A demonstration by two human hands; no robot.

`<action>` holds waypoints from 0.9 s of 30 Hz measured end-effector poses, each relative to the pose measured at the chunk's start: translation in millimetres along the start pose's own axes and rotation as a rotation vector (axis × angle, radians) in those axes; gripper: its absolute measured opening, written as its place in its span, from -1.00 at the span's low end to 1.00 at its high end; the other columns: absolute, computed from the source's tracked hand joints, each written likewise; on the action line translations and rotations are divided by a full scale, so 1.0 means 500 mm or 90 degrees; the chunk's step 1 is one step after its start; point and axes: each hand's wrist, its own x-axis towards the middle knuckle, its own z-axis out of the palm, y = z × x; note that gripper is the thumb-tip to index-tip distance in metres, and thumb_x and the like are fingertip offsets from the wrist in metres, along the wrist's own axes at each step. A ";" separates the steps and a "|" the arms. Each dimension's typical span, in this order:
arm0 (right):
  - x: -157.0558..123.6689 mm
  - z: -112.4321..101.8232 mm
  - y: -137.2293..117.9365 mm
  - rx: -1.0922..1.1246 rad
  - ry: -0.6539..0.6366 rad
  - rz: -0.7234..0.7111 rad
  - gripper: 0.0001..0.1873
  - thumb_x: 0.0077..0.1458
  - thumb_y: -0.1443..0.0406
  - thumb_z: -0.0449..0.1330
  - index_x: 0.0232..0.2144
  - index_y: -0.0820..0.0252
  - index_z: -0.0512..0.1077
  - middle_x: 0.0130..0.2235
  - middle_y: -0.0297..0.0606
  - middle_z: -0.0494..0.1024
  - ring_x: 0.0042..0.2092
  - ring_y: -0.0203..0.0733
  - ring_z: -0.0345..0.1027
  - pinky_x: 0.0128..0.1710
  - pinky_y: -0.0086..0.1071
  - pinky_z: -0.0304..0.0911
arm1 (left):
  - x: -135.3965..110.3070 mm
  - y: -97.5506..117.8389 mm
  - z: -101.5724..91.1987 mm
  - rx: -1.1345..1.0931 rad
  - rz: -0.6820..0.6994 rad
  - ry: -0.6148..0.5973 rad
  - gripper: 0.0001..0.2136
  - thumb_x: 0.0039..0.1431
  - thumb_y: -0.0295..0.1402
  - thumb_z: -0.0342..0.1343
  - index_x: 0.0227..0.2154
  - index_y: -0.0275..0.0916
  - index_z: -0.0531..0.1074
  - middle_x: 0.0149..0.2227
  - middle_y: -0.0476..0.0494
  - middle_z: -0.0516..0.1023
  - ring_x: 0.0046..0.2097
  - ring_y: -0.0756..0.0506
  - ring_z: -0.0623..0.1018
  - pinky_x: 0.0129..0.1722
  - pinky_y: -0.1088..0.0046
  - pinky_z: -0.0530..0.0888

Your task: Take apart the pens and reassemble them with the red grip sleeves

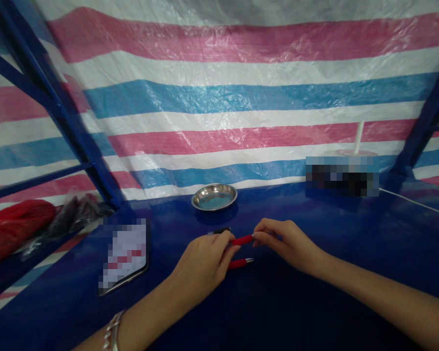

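Between my two hands is a red pen barrel (242, 240), held level a little above the blue table. The fingers of my left hand (208, 256) are pinched round its left end and hide that part. My right hand (283, 239) pinches the other end between thumb and fingertips; whether it also holds a small tip there I cannot tell. Just below, a second red pen (240, 263) with a silver tip points right, its rear end hidden behind my left hand. A dark pen-like piece (222, 230) shows beyond my left knuckles.
A shallow steel dish (214, 197) stands at the table's back edge. To the left lies a blurred-out tablet or phone (126, 256). A pixelated object (342, 176) with a white cable sits back right. Red plastic bags (20, 226) lie beyond the blue frame (69, 126).
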 end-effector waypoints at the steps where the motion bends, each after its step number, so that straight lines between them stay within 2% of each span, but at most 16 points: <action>1: 0.000 0.000 0.000 -0.001 0.003 0.002 -0.84 0.06 0.23 0.02 -0.33 0.19 0.30 -0.46 -0.36 0.47 -0.46 -0.36 0.29 -0.48 -0.51 0.11 | 0.000 0.000 -0.001 -0.001 0.000 -0.001 -0.85 0.18 -0.36 -0.17 -0.35 -0.26 0.28 -0.44 -0.08 0.43 -0.41 -0.05 0.44 -0.45 0.48 0.31; 4: 0.000 -0.001 0.001 -0.014 0.009 -0.013 -0.83 0.04 0.25 0.05 -0.28 0.20 0.28 -0.45 -0.37 0.46 -0.46 -0.37 0.27 -0.48 -0.52 0.09 | 0.001 0.000 -0.002 0.007 -0.008 -0.010 -0.84 0.18 -0.36 -0.17 -0.35 -0.26 0.29 -0.45 -0.08 0.43 -0.43 -0.05 0.43 -0.47 0.49 0.30; 6: 0.000 -0.002 0.002 -0.048 0.005 -0.030 -0.86 0.07 0.26 0.01 -0.40 0.21 0.31 -0.47 -0.36 0.43 -0.44 -0.36 0.26 -0.45 -0.51 0.09 | 0.001 0.000 -0.002 0.014 -0.009 -0.008 -0.84 0.18 -0.34 -0.16 -0.34 -0.26 0.29 -0.45 -0.07 0.43 -0.43 -0.05 0.43 -0.47 0.48 0.30; 8: 0.000 -0.002 0.002 -0.077 0.000 -0.031 -0.77 0.11 0.24 -0.05 -0.47 0.21 0.33 -0.48 -0.35 0.40 -0.42 -0.35 0.25 -0.43 -0.49 0.09 | 0.001 -0.002 -0.001 0.019 -0.004 -0.001 -0.85 0.18 -0.33 -0.16 -0.32 -0.25 0.28 -0.44 -0.06 0.44 -0.43 -0.05 0.43 -0.46 0.47 0.30; 13: 0.000 -0.002 0.001 -0.056 -0.007 -0.030 -0.85 0.08 0.25 0.00 -0.31 0.20 0.28 -0.44 -0.36 0.41 -0.43 -0.37 0.24 -0.46 -0.51 0.08 | -0.001 -0.004 0.003 0.038 -0.005 0.002 -0.83 0.18 -0.31 -0.17 -0.33 -0.24 0.28 -0.46 -0.06 0.44 -0.43 -0.06 0.44 -0.47 0.46 0.30; 17: 0.000 -0.004 -0.001 -0.143 -0.007 -0.059 -0.76 0.13 0.25 -0.08 -0.49 0.20 0.28 -0.50 -0.35 0.35 -0.42 -0.34 0.19 -0.41 -0.46 0.07 | -0.002 -0.005 0.005 0.045 0.015 0.015 -0.84 0.18 -0.31 -0.16 -0.33 -0.23 0.29 -0.46 -0.04 0.45 -0.44 -0.05 0.44 -0.47 0.47 0.29; 22: -0.001 -0.004 -0.002 -0.133 -0.022 -0.065 -0.89 0.10 0.28 -0.02 -0.34 0.19 0.26 -0.35 -0.31 0.36 -0.32 -0.30 0.20 -0.34 -0.44 0.11 | -0.001 -0.009 0.006 0.057 0.013 0.019 -0.84 0.17 -0.31 -0.15 -0.34 -0.24 0.29 -0.50 -0.02 0.44 -0.51 -0.02 0.42 -0.53 0.50 0.26; 27: 0.000 -0.001 0.007 -0.158 -0.027 -0.111 -0.89 0.11 0.36 -0.05 -0.40 0.21 0.26 -0.37 -0.28 0.32 -0.29 -0.29 0.17 -0.30 -0.41 0.11 | -0.001 -0.010 0.009 0.062 0.026 0.035 -0.86 0.16 -0.33 -0.13 -0.37 -0.24 0.30 -0.53 -0.02 0.43 -0.53 -0.03 0.42 -0.54 0.50 0.27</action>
